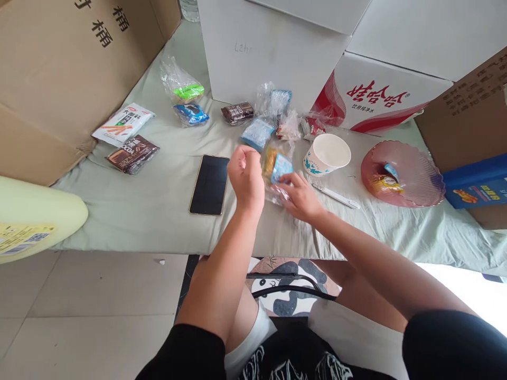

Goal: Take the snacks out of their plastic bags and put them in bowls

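Note:
My right hand pinches a clear snack packet with yellowish contents and a light blue label, a little above the cloth. My left hand is closed like a fist at the packet's left side. Its fingertips are turned away, so what they grip cannot be made out. Just behind lie a light blue packet, a dark brown wafer packet and a clear wrapper with red print. To the right of the held packet stands a white paper cup with blue leaves, upright.
A phone lies left of my hands, a white utility knife to the right. Further right is a pink ribbed bowl holding small wrappers. Cardboard boxes border the back, and a yellow-green container stands at left.

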